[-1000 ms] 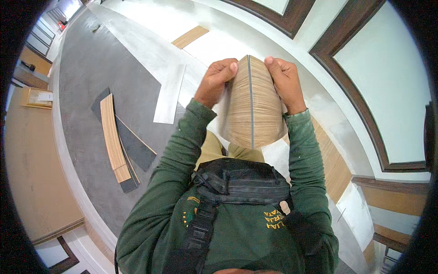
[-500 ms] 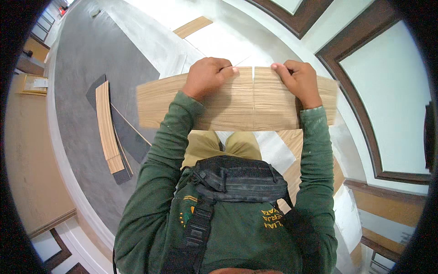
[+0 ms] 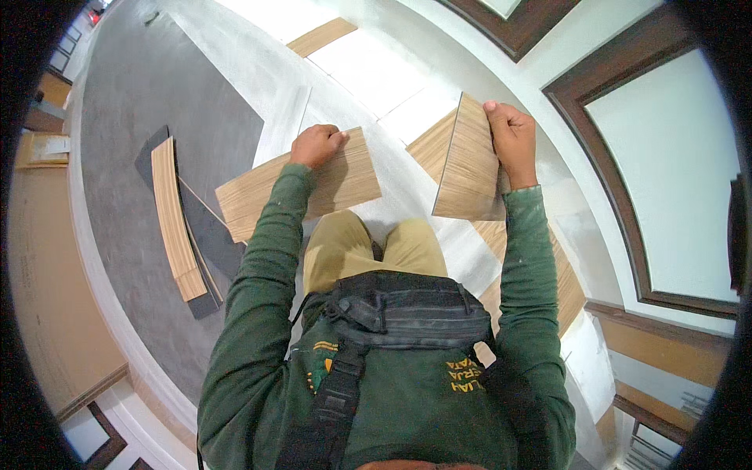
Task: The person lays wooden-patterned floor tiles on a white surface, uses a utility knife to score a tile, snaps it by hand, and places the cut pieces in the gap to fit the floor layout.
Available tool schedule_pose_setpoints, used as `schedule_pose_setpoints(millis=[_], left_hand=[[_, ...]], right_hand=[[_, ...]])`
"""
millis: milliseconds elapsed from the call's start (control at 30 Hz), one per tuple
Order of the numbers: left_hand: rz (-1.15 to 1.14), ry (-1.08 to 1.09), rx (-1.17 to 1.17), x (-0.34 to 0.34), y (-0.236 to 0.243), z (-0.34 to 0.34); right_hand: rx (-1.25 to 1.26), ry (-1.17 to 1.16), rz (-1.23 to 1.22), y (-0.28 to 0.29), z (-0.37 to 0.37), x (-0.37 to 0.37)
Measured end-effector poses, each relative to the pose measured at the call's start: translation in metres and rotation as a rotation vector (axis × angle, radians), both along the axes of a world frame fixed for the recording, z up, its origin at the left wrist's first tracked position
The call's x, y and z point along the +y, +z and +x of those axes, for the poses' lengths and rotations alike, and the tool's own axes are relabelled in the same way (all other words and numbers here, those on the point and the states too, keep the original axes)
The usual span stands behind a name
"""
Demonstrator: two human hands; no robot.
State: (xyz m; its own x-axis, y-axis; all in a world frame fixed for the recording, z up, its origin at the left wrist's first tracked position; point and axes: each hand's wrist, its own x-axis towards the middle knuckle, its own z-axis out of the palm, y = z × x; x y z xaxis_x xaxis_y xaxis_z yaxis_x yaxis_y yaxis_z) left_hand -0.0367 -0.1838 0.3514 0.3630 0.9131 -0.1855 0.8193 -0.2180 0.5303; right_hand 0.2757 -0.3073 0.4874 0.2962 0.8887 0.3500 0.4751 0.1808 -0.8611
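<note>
Two pieces of wood-grain plank are held apart above the floor, one in each hand. The left hand [image 3: 316, 146] is closed over the far edge of the left plank piece [image 3: 298, 186], its fingers curled and pinching that edge; the piece lies nearly flat and runs out toward 8 o'clock from the hand, over the person's left sleeve. The right hand [image 3: 513, 141] is wrapped around the far right corner of the right plank piece [image 3: 468, 168], fingers pressed together on its edge, the thumb side being hidden. This piece is tilted up on edge, its grained face turned toward the left. The two pieces are well apart, with a strip of pale floor underlay [image 3: 407, 102] seen between them.

Beneath the right piece, at 4 o'clock from it, laid planks [image 3: 568, 286] of the same wood colour are seen along the white wall. At 9 o'clock from the left hand, a long loose plank [image 3: 172, 219] lies on dark sheets on the grey floor [image 3: 141, 86]. Another short wood-coloured piece [image 3: 321, 37] lies at 12 o'clock, far up the pale strip. Dark brown window frames [image 3: 603, 180] are seen at 3 o'clock. A black pack [image 3: 403, 309] is strapped on the chest, over a green top.
</note>
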Motion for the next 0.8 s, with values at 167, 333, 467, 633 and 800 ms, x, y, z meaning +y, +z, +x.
schedule_pose_setpoints(millis=[167,333,467,633,800], left_hand=[[-0.122,0.07,0.189,0.02,-0.088,-0.031],[-0.228,0.175,0.247,0.02,-0.17,-0.05],[-0.288,0.201,0.184,0.028,-0.228,-0.067],[0.04,0.231,0.116,0.049,-0.246,-0.095],[-1.171,0.233,-1.38,-0.039,-0.153,0.003]], right_hand=[[0.096,0.01,-0.055,-0.013,-0.01,0.023],[-0.103,0.017,-0.155,-0.041,-0.003,0.056],[-0.22,0.033,-0.212,-0.049,-0.006,0.09],[-0.482,0.29,-0.153,-0.098,-0.043,0.129],[-0.552,0.528,-0.249,-0.192,-0.06,0.131]])
